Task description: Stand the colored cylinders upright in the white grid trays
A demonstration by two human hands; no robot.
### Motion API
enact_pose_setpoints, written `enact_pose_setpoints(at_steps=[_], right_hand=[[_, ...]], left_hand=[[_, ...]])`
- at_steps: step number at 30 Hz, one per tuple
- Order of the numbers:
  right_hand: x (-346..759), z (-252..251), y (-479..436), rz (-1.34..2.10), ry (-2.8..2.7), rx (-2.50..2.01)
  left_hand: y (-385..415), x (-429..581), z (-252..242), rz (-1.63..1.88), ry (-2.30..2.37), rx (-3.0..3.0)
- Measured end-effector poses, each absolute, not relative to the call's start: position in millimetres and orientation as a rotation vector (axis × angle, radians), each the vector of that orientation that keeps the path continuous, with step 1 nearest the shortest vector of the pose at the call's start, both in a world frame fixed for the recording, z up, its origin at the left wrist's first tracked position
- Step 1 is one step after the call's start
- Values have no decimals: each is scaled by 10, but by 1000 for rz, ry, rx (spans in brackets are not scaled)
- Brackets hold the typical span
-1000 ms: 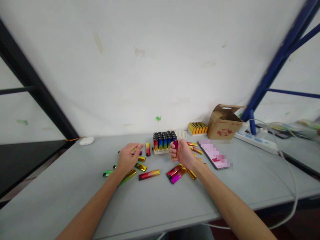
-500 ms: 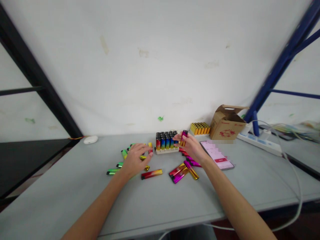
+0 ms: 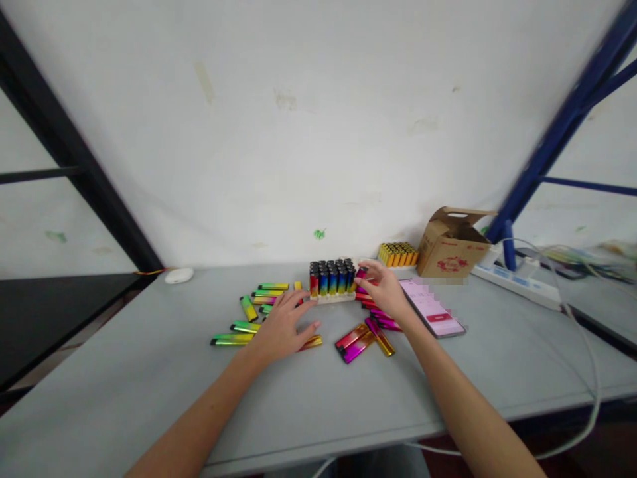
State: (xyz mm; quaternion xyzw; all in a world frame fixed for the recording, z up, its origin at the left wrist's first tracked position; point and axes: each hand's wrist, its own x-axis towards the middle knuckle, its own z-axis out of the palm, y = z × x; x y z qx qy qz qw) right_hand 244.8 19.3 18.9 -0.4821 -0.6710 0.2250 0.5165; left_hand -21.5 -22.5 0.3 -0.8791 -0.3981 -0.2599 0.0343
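My right hand [image 3: 382, 289] is closed around a magenta lighter [image 3: 361, 273], upright at the right end of a pale tray [image 3: 332, 299]. Standing in that tray are rows of lighters [image 3: 332, 281] with black tops and blue, yellow and red bodies. My left hand [image 3: 284, 326] hovers with fingers spread above a red-and-gold lighter [image 3: 313, 342], partly covering it; whether it touches is unclear. Green-yellow lighters [image 3: 231, 339] lie scattered on its left. Between the hands and nearer me rest several magenta, red and gold lighters [image 3: 357, 346]; more lie under my right wrist.
Behind my right hand stands a block of yellow cylinders [image 3: 398, 254] beside an open cardboard box [image 3: 452, 255]. A phone [image 3: 432, 307] lies right of my forearm, with a power strip [image 3: 517, 285] beyond. A white case [image 3: 179, 275] sits at the table's [image 3: 124, 372] back left.
My right hand has lowered the magenta lighter to the tray's right end. My left hand has moved right and nearer me, over the red-and-gold lighter, uncovering more green-yellow ones.
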Motion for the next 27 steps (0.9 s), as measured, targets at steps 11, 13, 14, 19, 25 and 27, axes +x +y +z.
enact_pose_setpoints(at_steps=[11, 13, 14, 19, 25, 27], right_hand=[[2394, 189, 133, 584, -1585, -1219], [2391, 199, 123, 613, -1572, -1213], [2388, 204, 117, 621, -1566, -1205], [2354, 214, 82, 603, -1559, -1189], [2347, 211, 76, 357, -1671, -1311], [2353, 217, 74, 287, -1705, -1340]], left_hand=[[-177, -207, -33, -816, -1228, -2727], [-174, -208, -35, -821, -1225, -2730], [-173, -208, -36, -829, -1222, -2730], [-175, -204, -36, -842, -1226, -2721], [-174, -200, -34, -794, -1243, -2717], [-172, -202, -41, -783, -1249, -2717]])
